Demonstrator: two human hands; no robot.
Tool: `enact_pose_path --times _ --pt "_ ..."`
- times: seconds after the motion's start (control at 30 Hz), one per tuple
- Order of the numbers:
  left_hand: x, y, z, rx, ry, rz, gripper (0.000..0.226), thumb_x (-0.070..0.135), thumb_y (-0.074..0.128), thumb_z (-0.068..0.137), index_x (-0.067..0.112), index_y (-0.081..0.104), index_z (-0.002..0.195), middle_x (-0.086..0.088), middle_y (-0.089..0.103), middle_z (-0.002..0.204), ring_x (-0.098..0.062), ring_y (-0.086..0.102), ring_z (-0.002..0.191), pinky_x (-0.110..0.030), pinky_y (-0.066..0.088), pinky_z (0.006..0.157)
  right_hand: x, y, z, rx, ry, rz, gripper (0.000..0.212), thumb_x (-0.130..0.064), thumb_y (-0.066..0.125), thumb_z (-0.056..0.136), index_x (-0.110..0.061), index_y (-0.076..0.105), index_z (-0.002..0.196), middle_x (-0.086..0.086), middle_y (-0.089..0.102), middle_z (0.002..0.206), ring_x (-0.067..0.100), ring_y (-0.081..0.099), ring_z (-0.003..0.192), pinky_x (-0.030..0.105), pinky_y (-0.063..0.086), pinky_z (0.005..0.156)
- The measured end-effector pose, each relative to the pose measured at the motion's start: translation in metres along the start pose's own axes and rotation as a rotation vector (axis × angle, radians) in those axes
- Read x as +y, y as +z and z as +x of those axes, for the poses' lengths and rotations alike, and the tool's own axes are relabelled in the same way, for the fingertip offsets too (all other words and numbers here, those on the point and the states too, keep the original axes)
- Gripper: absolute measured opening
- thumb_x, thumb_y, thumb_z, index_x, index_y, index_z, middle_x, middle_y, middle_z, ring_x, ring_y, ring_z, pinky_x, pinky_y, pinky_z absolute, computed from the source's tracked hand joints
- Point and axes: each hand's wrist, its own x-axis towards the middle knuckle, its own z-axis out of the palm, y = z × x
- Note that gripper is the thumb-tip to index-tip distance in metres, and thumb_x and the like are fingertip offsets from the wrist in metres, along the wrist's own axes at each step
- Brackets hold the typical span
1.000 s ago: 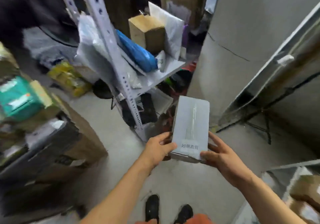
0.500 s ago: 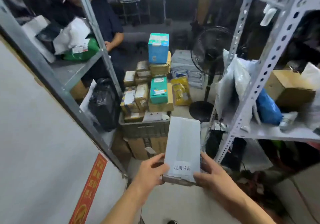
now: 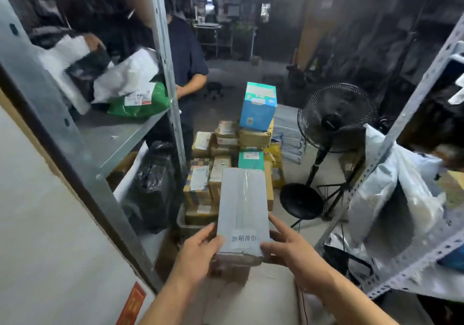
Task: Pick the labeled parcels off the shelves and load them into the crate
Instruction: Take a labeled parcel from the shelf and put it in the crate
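I hold a long white parcel (image 3: 241, 206) with a small printed label at its near end, flat in front of me. My left hand (image 3: 199, 247) grips its near left corner and my right hand (image 3: 288, 245) grips its near right edge. Just beyond the parcel stands a grey crate (image 3: 187, 227), piled high with several cardboard boxes (image 3: 200, 186), a green box (image 3: 251, 160) and a blue box (image 3: 258, 106) on top. The parcel hides the crate's right part.
A metal shelf (image 3: 120, 134) on the left carries white and green bags (image 3: 140, 101), with a black bag (image 3: 153, 186) below. A person in dark clothes (image 3: 187, 56) stands behind it. A standing fan (image 3: 334, 119) and a right-hand rack with plastic bags (image 3: 391, 194) flank the aisle.
I have turned from the right-hand rack toward the crate and moved closer to it. Both hands keep the same hold on the white parcel.
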Motion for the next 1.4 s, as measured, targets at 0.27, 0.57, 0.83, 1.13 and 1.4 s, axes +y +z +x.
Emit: enact_pose_path --times 0.27,0.57,0.83,1.13,1.4 --pt "0.082 0.016 0.138 -0.124 0.085 0.05 0.03 0.016 0.059 0.108 0.045 0.064 0.106 0.031 0.074 0.088 0.009 0.071 0.084 -0.016 0.055 0.074 -0.062 -0.037 0.115 0.14 -0.045 -0.034 0.072 0.0 0.056 0.098 -0.046 0.047 0.153 0.0 0.075 0.131 0.042 0.066 0.124 0.057 0.05 0.113" --pt "0.113 0.041 0.243 -0.105 -0.015 0.144 0.048 0.046 0.065 0.094 0.031 0.068 0.139 0.01 0.074 0.13 -0.02 0.07 0.117 -0.049 0.059 0.101 -0.083 -0.092 0.209 0.197 0.047 -0.067 0.061 -0.009 0.051 0.104 -0.047 0.049 0.151 -0.005 0.074 0.132 0.024 0.07 0.106 0.033 0.055 0.088" --pt "0.124 0.057 0.269 -0.078 -0.047 0.075 0.044 0.04 0.066 0.097 0.031 0.066 0.14 0.008 0.076 0.125 -0.022 0.073 0.112 -0.054 0.066 0.087 -0.074 -0.118 0.245 0.173 0.063 -0.044 0.06 -0.019 0.056 0.105 -0.05 0.044 0.155 -0.007 0.071 0.138 0.027 0.068 0.121 0.039 0.053 0.094" --pt "0.111 0.054 0.278 -0.1 -0.044 0.083 0.049 0.038 0.064 0.104 0.034 0.054 0.152 0.005 0.071 0.135 -0.02 0.07 0.118 -0.047 0.064 0.094 -0.074 -0.118 0.249 0.163 0.044 -0.039 0.055 -0.02 0.053 0.108 -0.04 0.042 0.158 -0.006 0.074 0.131 0.024 0.065 0.127 0.046 0.05 0.107" --pt "0.125 0.057 0.267 -0.037 0.068 0.213 0.039 0.032 0.06 0.107 0.03 0.059 0.145 0.02 0.069 0.111 -0.003 0.067 0.109 -0.021 0.053 0.08 -0.079 -0.124 0.245 0.182 0.06 -0.077 0.052 -0.024 0.061 0.104 -0.034 0.05 0.154 -0.008 0.075 0.127 0.017 0.068 0.122 0.043 0.055 0.102"
